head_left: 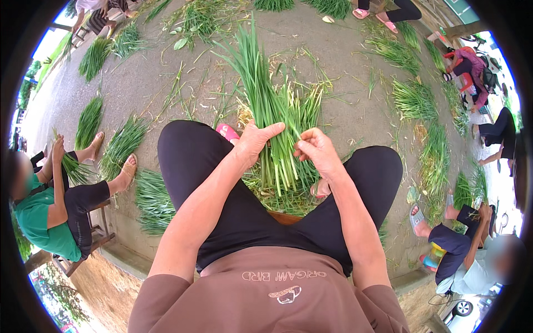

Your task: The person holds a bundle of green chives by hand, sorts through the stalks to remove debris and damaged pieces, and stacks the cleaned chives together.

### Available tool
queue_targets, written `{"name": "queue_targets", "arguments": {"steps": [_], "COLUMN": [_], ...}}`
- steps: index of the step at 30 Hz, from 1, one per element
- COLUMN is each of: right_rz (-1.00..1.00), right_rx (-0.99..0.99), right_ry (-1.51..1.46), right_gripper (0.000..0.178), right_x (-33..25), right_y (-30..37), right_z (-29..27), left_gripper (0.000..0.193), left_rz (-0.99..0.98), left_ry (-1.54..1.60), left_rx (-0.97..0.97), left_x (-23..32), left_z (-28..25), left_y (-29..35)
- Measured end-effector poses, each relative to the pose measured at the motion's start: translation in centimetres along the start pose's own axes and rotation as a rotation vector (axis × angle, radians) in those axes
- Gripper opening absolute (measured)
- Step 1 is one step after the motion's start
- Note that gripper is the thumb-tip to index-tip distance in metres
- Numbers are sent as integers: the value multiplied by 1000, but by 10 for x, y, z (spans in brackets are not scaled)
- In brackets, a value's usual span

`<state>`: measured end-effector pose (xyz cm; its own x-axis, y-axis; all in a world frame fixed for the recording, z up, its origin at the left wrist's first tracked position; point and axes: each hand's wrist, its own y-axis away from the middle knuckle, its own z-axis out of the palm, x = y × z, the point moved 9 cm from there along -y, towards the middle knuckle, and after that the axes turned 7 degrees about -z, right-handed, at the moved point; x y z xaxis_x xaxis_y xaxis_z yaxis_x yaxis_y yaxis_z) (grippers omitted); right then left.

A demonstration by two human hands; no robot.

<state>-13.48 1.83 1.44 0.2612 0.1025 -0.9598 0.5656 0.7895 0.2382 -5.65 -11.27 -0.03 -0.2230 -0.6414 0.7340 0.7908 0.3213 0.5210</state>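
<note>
A thick bunch of long, flat-leaved greens, apparently chives, is gripped in my left hand. Its leaf tips point away from me and the pale cut ends toward my lap. Close on its right, my right hand has thumb and fingers pinched on a thin pale stalk beside the bunch. More chives with pale stems lie on the ground just beyond my hands. Between my feet is a heap of loose green trimmings, partly hidden by the bunch.
Piles of chives lie on the concrete at left, beside my left knee and along the right. Loose leaves are scattered ahead. People sit on both sides; one in a green shirt is on a wooden bench.
</note>
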Motion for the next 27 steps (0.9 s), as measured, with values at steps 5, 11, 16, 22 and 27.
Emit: {"name": "queue_targets", "arguments": {"steps": [5, 11, 16, 22, 27], "right_rz": [27, 62, -117, -178, -22], "right_rx": [83, 19, 17, 55, 29], "right_ry": [-106, -118, 504, 308, 53], "right_gripper": [14, 16, 34, 18, 14], "right_x": [-12, -34, -30, -17, -23], "right_y": [2, 11, 4, -2, 5], "right_z": [-16, 13, 22, 17, 19], "left_gripper": [34, 31, 30, 32, 34], "left_rz": [-52, -3, 83, 86, 100], "left_ry": [145, 240, 128, 203, 155], "left_rx": [32, 4, 10, -79, -151], "left_x": [7, 9, 8, 15, 16], "left_z": [-2, -5, -1, 7, 10], "left_y": [2, 2, -3, 4, 6]}}
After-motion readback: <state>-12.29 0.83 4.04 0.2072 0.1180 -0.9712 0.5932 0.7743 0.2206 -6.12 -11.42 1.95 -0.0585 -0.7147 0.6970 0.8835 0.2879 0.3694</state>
